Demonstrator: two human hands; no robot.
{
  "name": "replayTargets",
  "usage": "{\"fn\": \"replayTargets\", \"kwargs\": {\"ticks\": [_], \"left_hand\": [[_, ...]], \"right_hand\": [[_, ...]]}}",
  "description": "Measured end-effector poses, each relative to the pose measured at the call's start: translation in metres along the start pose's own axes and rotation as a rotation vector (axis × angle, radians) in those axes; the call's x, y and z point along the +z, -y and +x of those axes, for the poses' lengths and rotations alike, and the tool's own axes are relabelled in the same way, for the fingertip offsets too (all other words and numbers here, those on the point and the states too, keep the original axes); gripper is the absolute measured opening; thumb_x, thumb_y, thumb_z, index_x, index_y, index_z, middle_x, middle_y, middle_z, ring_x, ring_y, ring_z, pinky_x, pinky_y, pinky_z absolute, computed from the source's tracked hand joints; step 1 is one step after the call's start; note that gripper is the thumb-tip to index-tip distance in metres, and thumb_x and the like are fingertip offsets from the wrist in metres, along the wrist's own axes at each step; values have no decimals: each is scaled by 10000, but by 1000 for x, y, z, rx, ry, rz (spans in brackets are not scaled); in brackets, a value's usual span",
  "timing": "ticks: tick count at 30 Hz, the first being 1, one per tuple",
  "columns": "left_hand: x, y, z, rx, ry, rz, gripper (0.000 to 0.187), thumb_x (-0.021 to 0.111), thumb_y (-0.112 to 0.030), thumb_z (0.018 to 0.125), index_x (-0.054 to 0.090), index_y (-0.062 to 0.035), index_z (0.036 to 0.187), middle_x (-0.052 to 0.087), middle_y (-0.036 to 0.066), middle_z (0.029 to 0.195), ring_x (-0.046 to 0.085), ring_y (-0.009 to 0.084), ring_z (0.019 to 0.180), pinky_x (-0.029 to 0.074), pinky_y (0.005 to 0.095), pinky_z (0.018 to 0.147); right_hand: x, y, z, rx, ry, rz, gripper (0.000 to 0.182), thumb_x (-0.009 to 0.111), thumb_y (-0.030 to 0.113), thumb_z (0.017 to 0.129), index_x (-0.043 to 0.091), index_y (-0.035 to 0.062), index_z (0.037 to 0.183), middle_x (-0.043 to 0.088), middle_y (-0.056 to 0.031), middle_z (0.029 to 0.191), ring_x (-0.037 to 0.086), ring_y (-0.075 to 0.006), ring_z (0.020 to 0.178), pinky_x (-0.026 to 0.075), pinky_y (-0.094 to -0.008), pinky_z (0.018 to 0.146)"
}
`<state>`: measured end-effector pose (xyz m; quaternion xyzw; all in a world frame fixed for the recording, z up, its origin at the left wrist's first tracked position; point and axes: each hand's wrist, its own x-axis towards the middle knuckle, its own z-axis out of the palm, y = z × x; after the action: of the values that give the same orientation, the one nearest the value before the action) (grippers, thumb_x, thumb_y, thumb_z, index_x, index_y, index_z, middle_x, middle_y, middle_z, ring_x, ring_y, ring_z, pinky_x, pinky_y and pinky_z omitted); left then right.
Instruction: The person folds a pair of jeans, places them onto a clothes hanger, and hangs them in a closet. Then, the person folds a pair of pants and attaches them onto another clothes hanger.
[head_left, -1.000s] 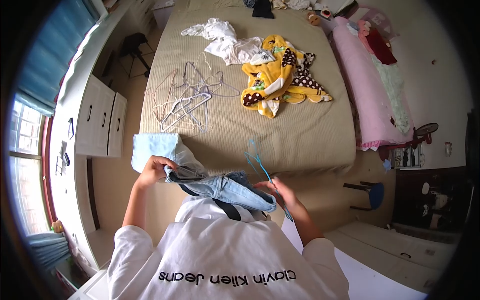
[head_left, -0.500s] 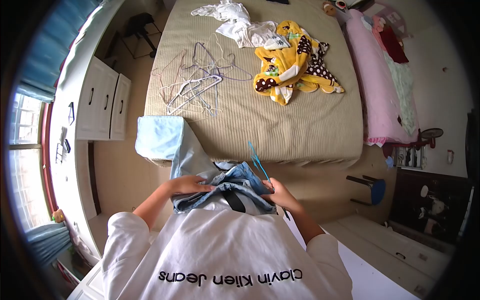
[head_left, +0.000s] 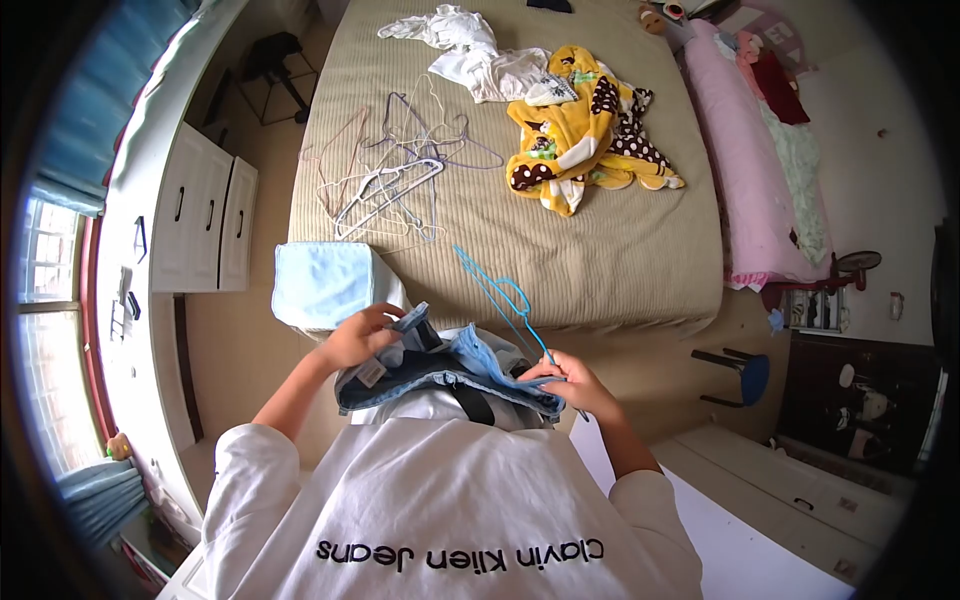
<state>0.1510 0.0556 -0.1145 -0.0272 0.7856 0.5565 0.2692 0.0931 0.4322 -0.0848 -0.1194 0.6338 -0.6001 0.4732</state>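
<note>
As jeans gape, left fingers at one side, right fingers opposite

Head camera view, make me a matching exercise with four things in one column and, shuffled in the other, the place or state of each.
1. denim garment
2. turquoise hanger
3. loose hangers
4. stool

A. lying in a tangle on the bed
B. in the right hand only
C. blue-seated, on the floor
D. between the left hand and the right hand

Pairs: 1-D, 2-B, 3-A, 4-C
</note>
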Motion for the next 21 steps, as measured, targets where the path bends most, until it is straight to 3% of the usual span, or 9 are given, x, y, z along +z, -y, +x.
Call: {"fn": "replayTargets", "kwargs": {"ticks": [2,5,9,10,12,13,16,17,21], "left_hand": [[-12,6,5,78,-31,-166,220,594,-165,774,634,44,831,545,138,1187,535,266,1019,408,353,879],[-26,-12,14,282,127,-227,188,618,-155,733,605,29,768,546,145,1189,496,291,1074,362,371,929],[0,-22,37,365,357,-71,253,715,-192,711,551,-8,768,522,161,1220,450,302,1109,327,378,950],[9,-23,39,354,428,-37,283,723,-210,725,529,-23,814,515,156,1232,477,278,1066,366,359,900],[22,-31,37,47,508,66,400,733,-232,733,528,-55,1027,503,161,1246,495,252,1019,397,346,849],[27,-21,39,110,482,84,659,732,-256,750,405,-96,1299,492,169,1251,500,242,1037,406,336,840],[24,-29,28,200,440,-118,810,726,-250,759,271,-119,1416,488,182,1247,497,250,1071,405,338,858],[25,-12,29,167,446,-55,666,708,-231,782,396,-85,1353,524,169,1214,511,250,1086,407,333,880],[22,5,27,238,398,9,323,655,-202,839,617,-9,1095,617,139,1039,569,250,997,421,326,878]], "right_hand": [[-3,7,4,-35,28,54,241,479,-111,695,344,66,785,655,-181,967,585,-177,962,408,-280,863],[-1,19,12,-42,139,84,260,465,-114,684,320,81,776,651,-208,948,603,-205,948,413,-285,856],[5,19,26,-16,276,40,274,452,-116,668,306,84,782,649,-214,941,610,-223,947,419,-286,844],[7,21,28,-7,293,26,276,450,-117,664,304,84,785,649,-212,941,610,-226,949,420,-286,841],[9,22,31,-12,318,46,276,457,-110,658,308,80,793,648,-215,952,603,-220,954,418,-283,834],[10,22,32,-6,317,61,272,460,-102,657,312,78,797,646,-218,958,598,-214,958,416,-282,834],[10,24,38,-9,271,93,253,470,-72,659,322,74,804,638,-228,986,581,-195,966,408,-282,841],[10,24,39,-11,250,104,247,473,-60,660,325,73,806,634,-233,997,574,-188,969,405,-282,845],[-2,22,75,-85,67,104,233,480,-38,696,306,100,766,626,-215,984,571,-197,954,407,-288,845]]}}
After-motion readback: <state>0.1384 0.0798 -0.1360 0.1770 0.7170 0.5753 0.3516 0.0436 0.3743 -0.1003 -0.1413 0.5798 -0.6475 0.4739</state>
